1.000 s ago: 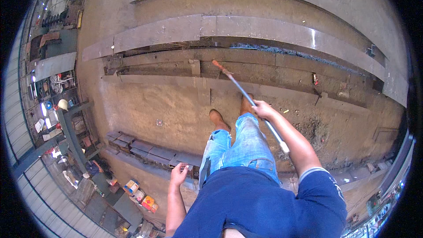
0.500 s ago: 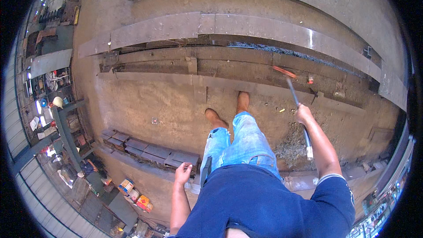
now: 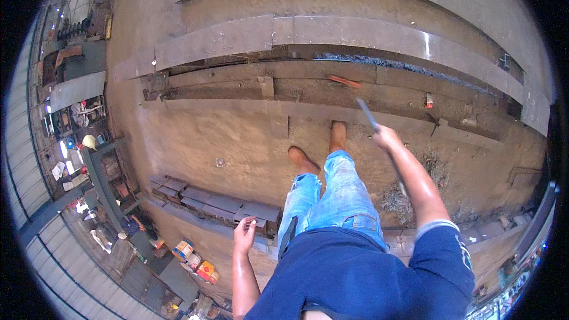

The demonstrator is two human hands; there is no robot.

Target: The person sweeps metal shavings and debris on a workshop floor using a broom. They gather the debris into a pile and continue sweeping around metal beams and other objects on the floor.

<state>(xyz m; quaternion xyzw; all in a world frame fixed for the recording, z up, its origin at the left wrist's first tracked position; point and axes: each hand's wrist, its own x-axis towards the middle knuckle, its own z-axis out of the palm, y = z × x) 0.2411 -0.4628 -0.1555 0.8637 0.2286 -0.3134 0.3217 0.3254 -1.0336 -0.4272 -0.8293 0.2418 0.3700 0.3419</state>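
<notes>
My right hand [image 3: 387, 137] is wrapped round the grey shaft [image 3: 367, 114] of a long-handled tool. Its narrow orange head [image 3: 344, 82] lies crosswise over the channel between the steel plates, ahead of my boots; blur hides its exact kind. My forearm covers most of the handle's rear part. At my left side, my left hand [image 3: 244, 234] hangs with loosely bent fingers and nothing visible in it. It is nearest to a row of dark metal blocks [image 3: 220, 202] on the floor. My brown boots [image 3: 303, 160] stand on the dusty ground before the near plate edge.
Long steel plates [image 3: 332, 31] run across ahead, with a dark gap and bluish debris [image 3: 385, 64] behind the channel. Grey scraps [image 3: 409, 192] are heaped at my right. A small red-and-white item [image 3: 428, 101] lies in the channel. Tubs [image 3: 184, 250] and cluttered racks stand at left.
The tool's orange head has swung left along the channel, and my right hand has moved left and slightly up with it. The view has shifted a little; my left hand stays at my side.
</notes>
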